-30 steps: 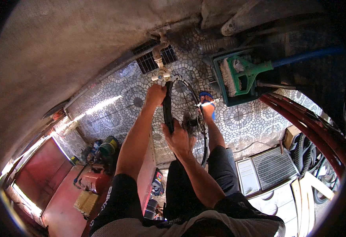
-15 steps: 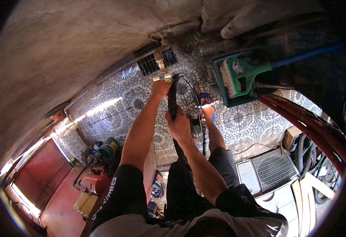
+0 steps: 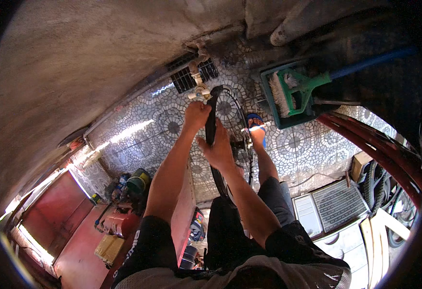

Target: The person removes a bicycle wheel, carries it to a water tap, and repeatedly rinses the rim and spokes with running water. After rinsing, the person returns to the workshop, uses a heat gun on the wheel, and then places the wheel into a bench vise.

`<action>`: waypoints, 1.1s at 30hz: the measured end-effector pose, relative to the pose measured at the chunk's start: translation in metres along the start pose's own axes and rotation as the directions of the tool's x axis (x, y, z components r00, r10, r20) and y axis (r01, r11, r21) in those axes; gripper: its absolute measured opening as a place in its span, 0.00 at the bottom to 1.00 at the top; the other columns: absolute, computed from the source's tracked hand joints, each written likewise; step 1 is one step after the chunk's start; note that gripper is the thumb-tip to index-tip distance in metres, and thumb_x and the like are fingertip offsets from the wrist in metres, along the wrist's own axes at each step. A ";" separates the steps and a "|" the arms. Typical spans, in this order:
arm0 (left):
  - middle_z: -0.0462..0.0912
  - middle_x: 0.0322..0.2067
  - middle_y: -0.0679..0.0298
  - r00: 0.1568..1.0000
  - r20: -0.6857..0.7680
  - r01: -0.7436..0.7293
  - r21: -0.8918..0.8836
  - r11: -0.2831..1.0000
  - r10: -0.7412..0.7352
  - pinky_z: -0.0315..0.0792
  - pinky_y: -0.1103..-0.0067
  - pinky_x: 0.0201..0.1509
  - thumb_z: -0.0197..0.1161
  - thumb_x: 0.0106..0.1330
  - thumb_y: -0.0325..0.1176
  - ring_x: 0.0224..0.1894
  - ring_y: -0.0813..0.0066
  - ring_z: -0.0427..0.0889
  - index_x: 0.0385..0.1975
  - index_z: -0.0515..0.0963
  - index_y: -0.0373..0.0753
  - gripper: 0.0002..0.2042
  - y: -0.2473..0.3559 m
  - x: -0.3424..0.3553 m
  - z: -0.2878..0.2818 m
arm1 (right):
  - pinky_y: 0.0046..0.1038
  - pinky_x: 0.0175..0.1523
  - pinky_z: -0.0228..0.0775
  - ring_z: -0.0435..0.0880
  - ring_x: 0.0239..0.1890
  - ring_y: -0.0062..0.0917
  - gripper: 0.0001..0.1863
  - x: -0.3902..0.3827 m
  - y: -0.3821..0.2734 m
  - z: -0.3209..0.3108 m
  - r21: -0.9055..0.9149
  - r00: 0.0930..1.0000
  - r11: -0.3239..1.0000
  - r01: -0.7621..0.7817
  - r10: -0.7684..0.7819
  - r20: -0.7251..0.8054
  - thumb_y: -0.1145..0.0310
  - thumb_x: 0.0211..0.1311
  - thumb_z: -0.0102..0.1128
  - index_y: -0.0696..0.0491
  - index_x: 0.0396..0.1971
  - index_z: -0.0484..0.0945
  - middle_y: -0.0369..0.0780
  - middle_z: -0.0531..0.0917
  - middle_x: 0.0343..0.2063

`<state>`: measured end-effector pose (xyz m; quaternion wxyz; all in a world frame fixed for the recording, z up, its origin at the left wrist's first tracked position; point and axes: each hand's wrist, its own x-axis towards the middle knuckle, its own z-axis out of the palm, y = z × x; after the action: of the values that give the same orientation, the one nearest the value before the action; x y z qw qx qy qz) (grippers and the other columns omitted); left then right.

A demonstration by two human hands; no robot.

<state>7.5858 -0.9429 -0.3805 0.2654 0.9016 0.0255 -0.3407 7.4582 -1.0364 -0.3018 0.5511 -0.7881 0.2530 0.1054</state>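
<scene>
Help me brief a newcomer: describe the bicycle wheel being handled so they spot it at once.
On the patterned floor, find the pale tap beside the dark grate. Just right of that tap, the bicycle wheel stretches back toward the person's knees. Unlike the black tyres at far right, this one has the right hand on it.

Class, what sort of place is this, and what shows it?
Probably a small workshop, perhaps for bicycles: a bicycle wheel being handled, tyres at the right, and a red tank at the left.
</scene>
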 end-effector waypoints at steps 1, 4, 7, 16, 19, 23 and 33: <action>0.82 0.18 0.51 0.996 -0.027 -0.082 0.062 0.995 0.083 0.77 0.63 0.31 0.64 0.65 0.42 0.24 0.54 0.85 0.24 0.81 0.33 0.16 -0.017 0.018 0.005 | 0.49 0.58 0.69 0.76 0.52 0.53 0.44 -0.017 -0.006 -0.004 -0.082 0.997 0.993 0.081 -0.082 -0.001 0.59 0.55 0.74 0.61 0.67 0.61 0.58 0.75 0.52; 0.81 0.27 0.53 0.962 0.223 0.181 -0.077 0.980 -0.160 0.74 0.56 0.32 0.63 0.70 0.42 0.32 0.54 0.84 0.46 0.79 0.35 0.16 0.016 0.041 0.020 | 0.48 0.58 0.69 0.76 0.51 0.50 0.49 -0.061 0.006 -0.035 -0.315 0.984 0.938 0.142 -0.168 -0.056 0.60 0.52 0.76 0.60 0.70 0.58 0.57 0.75 0.52; 0.83 0.40 0.50 0.987 0.153 0.066 -0.097 0.993 -0.050 0.76 0.57 0.45 0.63 0.71 0.43 0.41 0.50 0.83 0.52 0.76 0.35 0.19 -0.039 0.054 0.028 | 0.50 0.58 0.68 0.77 0.52 0.53 0.47 -0.085 0.004 -0.049 -0.150 0.947 0.988 -0.040 0.085 0.310 0.61 0.56 0.72 0.60 0.71 0.57 0.58 0.76 0.51; 0.83 0.33 0.45 0.976 0.216 -0.059 0.163 0.985 0.023 0.79 0.58 0.36 0.52 0.75 0.40 0.29 0.48 0.85 0.40 0.80 0.29 0.18 0.005 -0.001 -0.015 | 0.47 0.52 0.74 0.81 0.47 0.55 0.46 -0.060 -0.002 -0.019 0.128 0.936 0.964 -0.234 0.187 0.297 0.62 0.58 0.67 0.60 0.72 0.55 0.58 0.80 0.49; 0.80 0.27 0.43 0.961 0.268 0.098 -0.084 0.992 -0.073 0.77 0.58 0.32 0.50 0.76 0.41 0.23 0.50 0.83 0.33 0.77 0.29 0.19 0.039 -0.051 -0.025 | 0.42 0.38 0.75 0.83 0.32 0.39 0.42 -0.050 0.018 0.002 0.159 0.996 0.984 -0.084 0.078 0.045 0.70 0.53 0.61 0.53 0.72 0.59 0.49 0.81 0.34; 0.79 0.19 0.50 0.994 0.049 -0.102 0.048 0.994 0.099 0.77 0.61 0.23 0.52 0.76 0.44 0.17 0.57 0.83 0.32 0.78 0.30 0.20 -0.001 -0.049 -0.015 | 0.41 0.39 0.76 0.84 0.33 0.41 0.42 -0.040 0.000 0.009 0.217 0.998 0.975 -0.058 0.051 0.034 0.68 0.53 0.61 0.54 0.71 0.59 0.51 0.81 0.35; 0.83 0.28 0.46 0.991 -0.045 -0.123 -0.013 0.992 0.123 0.76 0.64 0.22 0.57 0.72 0.44 0.19 0.54 0.83 0.38 0.81 0.30 0.19 -0.017 -0.008 -0.015 | 0.45 0.44 0.78 0.87 0.37 0.45 0.44 -0.031 -0.017 0.002 0.121 0.947 0.952 -0.280 0.253 0.196 0.66 0.52 0.64 0.52 0.72 0.58 0.52 0.84 0.37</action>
<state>7.5849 -0.9202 -0.3738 0.2923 0.9067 -0.0215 -0.3033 7.4412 -1.0212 -0.2752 0.6087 -0.6912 0.3141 0.2304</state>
